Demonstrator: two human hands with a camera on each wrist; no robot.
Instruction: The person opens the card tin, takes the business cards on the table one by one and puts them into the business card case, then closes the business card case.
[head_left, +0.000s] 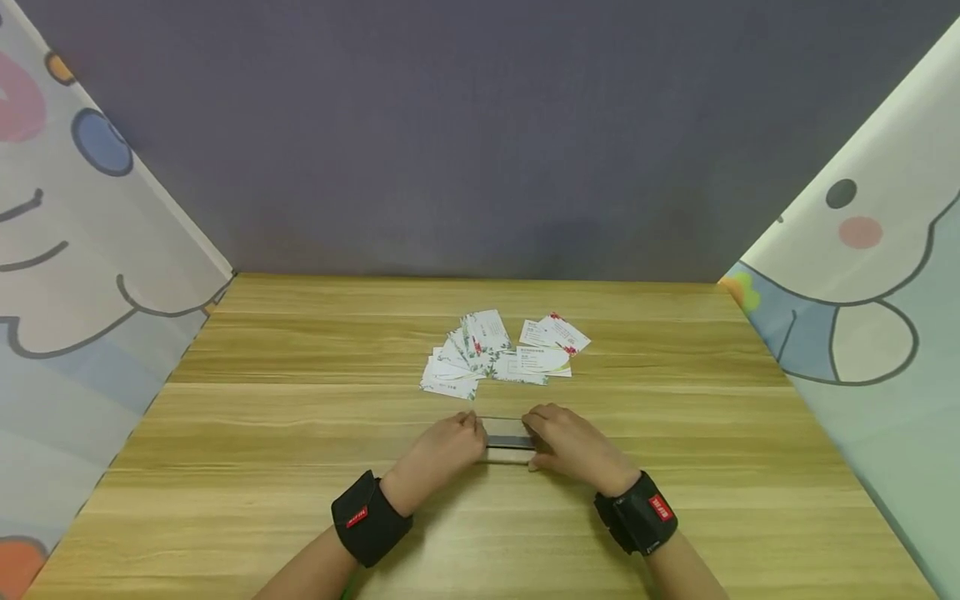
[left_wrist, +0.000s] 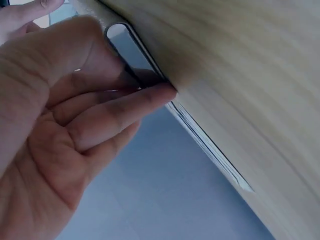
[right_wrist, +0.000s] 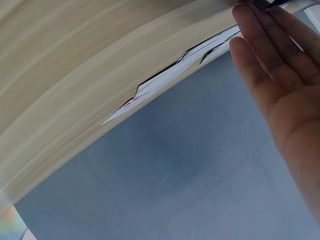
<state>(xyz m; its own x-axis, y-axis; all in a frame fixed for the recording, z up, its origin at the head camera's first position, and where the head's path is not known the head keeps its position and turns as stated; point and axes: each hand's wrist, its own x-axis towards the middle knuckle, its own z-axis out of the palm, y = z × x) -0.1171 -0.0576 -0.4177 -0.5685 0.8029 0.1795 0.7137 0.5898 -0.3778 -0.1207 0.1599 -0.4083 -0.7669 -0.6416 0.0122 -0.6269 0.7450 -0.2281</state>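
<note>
A slim beige card case (head_left: 506,457) with a dark band lies on the wooden table between the two hands. My left hand (head_left: 444,452) grips its left end. Seen from the left wrist, the case's end (left_wrist: 131,52) is rounded and shiny, with thumb and fingers around it. My right hand (head_left: 576,446) holds the right end, thumb at the near edge and fingers at the far edge. Just beyond the case, several white business cards (head_left: 450,367) lie fanned out and overlapping. A smaller group of cards (head_left: 555,333) with red and yellow prints lies to their right.
The wooden table (head_left: 300,350) ends at a grey back panel (head_left: 480,150). Cartoon-printed side panels stand at the left (head_left: 97,250) and right (head_left: 862,275). Each wrist wears a black band (head_left: 371,518).
</note>
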